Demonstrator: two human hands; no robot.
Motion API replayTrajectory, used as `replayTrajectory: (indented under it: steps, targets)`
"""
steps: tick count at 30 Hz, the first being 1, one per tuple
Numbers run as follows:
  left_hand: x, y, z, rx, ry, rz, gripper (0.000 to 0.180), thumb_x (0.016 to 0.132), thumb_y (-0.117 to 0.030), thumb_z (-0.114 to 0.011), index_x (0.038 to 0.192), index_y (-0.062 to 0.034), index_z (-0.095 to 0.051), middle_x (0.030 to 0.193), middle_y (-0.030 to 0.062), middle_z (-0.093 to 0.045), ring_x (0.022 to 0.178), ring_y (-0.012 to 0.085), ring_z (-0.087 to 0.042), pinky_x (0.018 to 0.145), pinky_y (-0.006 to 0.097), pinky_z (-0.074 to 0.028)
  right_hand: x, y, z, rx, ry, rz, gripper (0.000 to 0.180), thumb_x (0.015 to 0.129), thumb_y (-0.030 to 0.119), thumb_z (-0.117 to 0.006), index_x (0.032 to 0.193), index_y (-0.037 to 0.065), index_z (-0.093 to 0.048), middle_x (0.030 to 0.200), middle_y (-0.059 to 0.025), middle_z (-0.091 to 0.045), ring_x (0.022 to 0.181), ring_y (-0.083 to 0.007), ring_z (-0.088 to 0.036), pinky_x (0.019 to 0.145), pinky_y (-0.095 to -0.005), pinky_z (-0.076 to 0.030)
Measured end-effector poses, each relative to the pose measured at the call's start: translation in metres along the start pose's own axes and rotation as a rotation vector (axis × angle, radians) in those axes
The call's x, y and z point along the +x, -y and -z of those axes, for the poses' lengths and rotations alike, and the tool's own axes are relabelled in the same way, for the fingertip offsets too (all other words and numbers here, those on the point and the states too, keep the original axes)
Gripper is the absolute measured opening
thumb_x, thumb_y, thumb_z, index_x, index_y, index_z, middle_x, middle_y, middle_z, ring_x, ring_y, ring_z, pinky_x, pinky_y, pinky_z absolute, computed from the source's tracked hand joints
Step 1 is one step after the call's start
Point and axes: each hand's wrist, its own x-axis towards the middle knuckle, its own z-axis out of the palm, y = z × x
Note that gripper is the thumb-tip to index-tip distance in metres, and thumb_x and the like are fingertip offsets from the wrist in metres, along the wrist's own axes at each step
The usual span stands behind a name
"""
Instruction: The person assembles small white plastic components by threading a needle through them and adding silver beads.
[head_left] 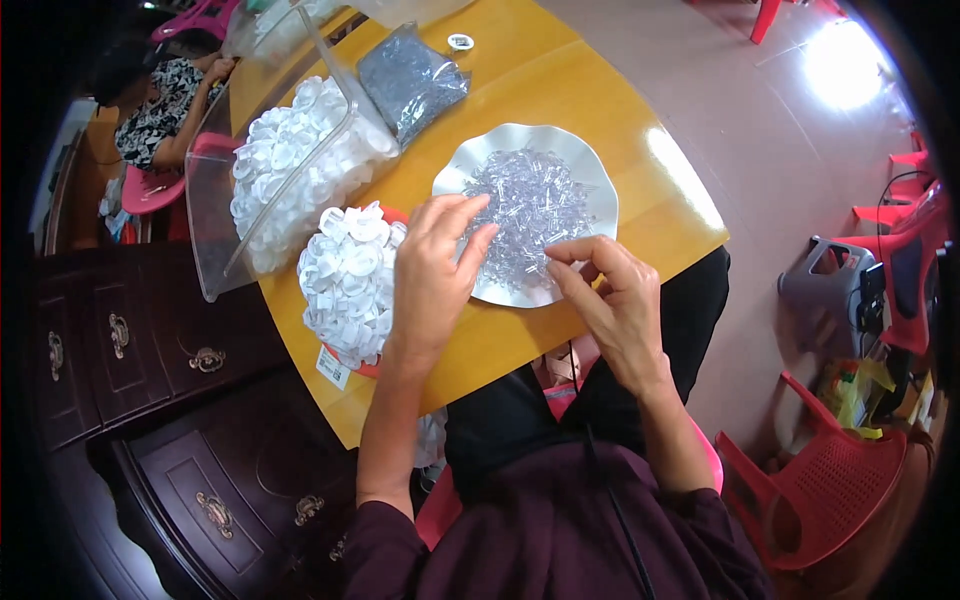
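A white scalloped plate (600,180) on the yellow wooden table (560,90) holds a heap of small clear plastic pieces (530,200). My left hand (432,270) hovers over the plate's left rim with fingers spread, holding nothing that I can see. My right hand (610,290) is at the plate's near edge, thumb and forefinger pinched together on the clear pieces. To the left of my left hand, a pile of small white plastic caps (350,280) fills a red dish (362,368).
A clear plastic bin (215,210) of white caps lies tilted at the table's left. A bag of grey small parts (410,80) lies behind the plate. Dark wooden drawers (150,350) stand left, red plastic chairs (850,480) right. Another person (160,100) sits far left.
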Motion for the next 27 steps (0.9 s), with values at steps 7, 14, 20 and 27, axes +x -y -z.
replayTrajectory:
  steps: [7, 14, 20, 27]
  targets:
    - [0.005, -0.002, -0.010, -0.031, 0.090, 0.015, 0.017, 0.081, -0.005, -0.073, 0.097, -0.0026, -0.070, 0.093, 0.0118, -0.065, 0.089, 0.0285, -0.063, 0.076, 0.038, -0.050, 0.001, -0.001, 0.007, 0.063, -0.033, 0.002, 0.012, 0.087, 0.007, -0.070, 0.096, 0.000, -0.068, 0.084, -0.0069, -0.069, 0.063, -0.0118, -0.059, 0.058, -0.0258, -0.048]
    - [-0.010, -0.018, 0.007, -0.214, 0.005, 0.179, 0.004, 0.087, -0.001, -0.070, 0.091, -0.0001, -0.070, 0.089, 0.0032, -0.067, 0.075, 0.0081, -0.060, 0.070, 0.023, -0.046, -0.008, -0.001, 0.002, 0.177, -0.016, -0.057, 0.013, 0.088, 0.008, -0.070, 0.099, 0.001, -0.070, 0.086, -0.0050, -0.069, 0.064, -0.0090, -0.057, 0.058, -0.0247, -0.048]
    - [-0.062, -0.036, 0.015, -0.911, 0.002, 0.428, 0.005, 0.093, -0.003, -0.065, 0.097, -0.0014, -0.067, 0.095, -0.0005, -0.064, 0.087, 0.0049, -0.058, 0.080, 0.020, -0.046, -0.022, 0.011, -0.017, 0.338, 0.070, -0.118, 0.015, 0.086, 0.007, -0.074, 0.098, -0.001, -0.070, 0.089, -0.0014, -0.068, 0.070, -0.0054, -0.054, 0.061, -0.0204, -0.046]
    - [-0.119, -0.036, 0.006, -1.045, -0.122, 0.505, 0.006, 0.092, -0.004, -0.067, 0.097, -0.0017, -0.065, 0.093, -0.0014, -0.062, 0.083, 0.0038, -0.056, 0.075, 0.020, -0.045, -0.058, 0.010, -0.031, 0.564, 0.186, -0.397, 0.009, 0.089, 0.007, -0.073, 0.095, 0.001, -0.070, 0.075, 0.0037, -0.063, 0.057, 0.0004, -0.046, 0.050, -0.0167, -0.035]
